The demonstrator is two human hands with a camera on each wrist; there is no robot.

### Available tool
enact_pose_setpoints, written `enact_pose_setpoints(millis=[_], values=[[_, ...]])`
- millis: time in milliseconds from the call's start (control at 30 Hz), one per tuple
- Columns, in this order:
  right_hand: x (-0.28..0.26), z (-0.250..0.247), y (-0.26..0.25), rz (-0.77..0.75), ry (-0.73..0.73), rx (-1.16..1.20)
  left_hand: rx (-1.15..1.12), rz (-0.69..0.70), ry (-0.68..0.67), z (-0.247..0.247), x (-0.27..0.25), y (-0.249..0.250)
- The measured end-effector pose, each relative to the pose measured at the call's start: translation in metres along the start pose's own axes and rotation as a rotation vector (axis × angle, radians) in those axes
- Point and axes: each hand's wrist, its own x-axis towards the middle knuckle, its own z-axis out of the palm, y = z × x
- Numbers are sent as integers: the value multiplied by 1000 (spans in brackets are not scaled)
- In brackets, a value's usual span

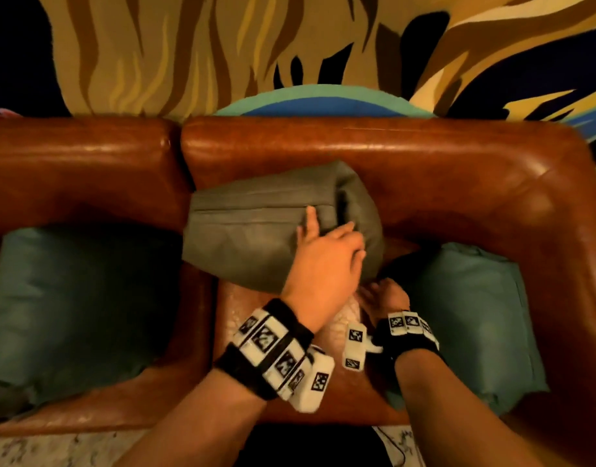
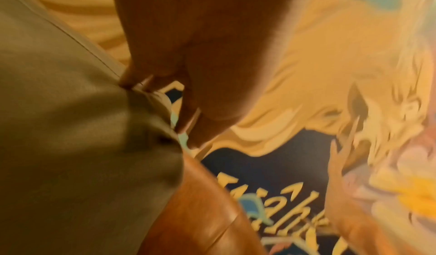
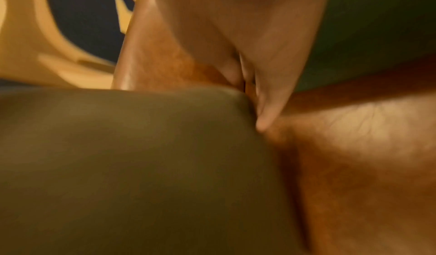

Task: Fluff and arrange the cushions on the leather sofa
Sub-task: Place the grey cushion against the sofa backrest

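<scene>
1. Behind the sofa you've got a painted mural wall [image 1: 195, 52], tan and brown flame-like streaks on dark navy, with a teal and blue arc low in the middle.
2. The leather sofa [image 1: 357, 146] is glossy reddish-brown, with rounded padded back and arm, and creased, worn leather on the seat.
3. The olive-grey cushion [image 1: 256, 230] is a matte woven fabric with a seam line across it; it sits on the seat, tipped against the backrest near the sofa's middle.
4. Your left hand [image 1: 323, 261] lies on top of its right end, fingers curled over the edge and index finger stretched along the seam. The left wrist view shows fingertips digging into the fabric at the seam.
5. Your right hand [image 1: 387, 298] is low at the cushion's lower right corner, fingers tucked at its underside. The right wrist view is blurred, so I cannot tell whether it grips.
6. A teal cushion [image 1: 475, 318], smooth with a slight sheen, sits by the right arm, just beside your right hand.
7. A second teal cushion [image 1: 71, 305] lies on the left seat, well apart.
8. Both wrists wear black bands with white marker blocks.
</scene>
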Motion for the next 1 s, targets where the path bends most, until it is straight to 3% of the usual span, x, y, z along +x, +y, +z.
enact_pose_setpoints(millis=[67, 167, 300, 400, 500, 567, 700, 800, 900, 1000], values=[[3, 10, -2, -87, 3, 46, -77, 5, -137, 28, 5, -13], [6, 19, 4, -188, -102, 1, -22, -49, -300, 49, -4, -57], [-8, 26, 17, -374, -176, -302, 219, -125, -179, 46, -24, -111], [-9, 25, 17, -480, -150, -515, 244, -538, -45, 29, -36, -131], [-25, 30, 8, -550, -83, -625, -153, -875, 94, 23, -37, -151], [-31, 30, 2, -550, -72, -646, -386, -891, 180, 17, -33, -147], [-41, 9, -20, -566, -21, -603, -345, -768, 206, 5, -18, -134], [-32, -15, -28, -552, 72, -554, -435, -697, 132, 9, -4, -139], [-26, -19, -26, -483, 85, -596, -325, -731, 39, 26, 2, -145], [-45, -1, -37, -538, 59, -758, -250, -791, 69, 23, 2, -143]])
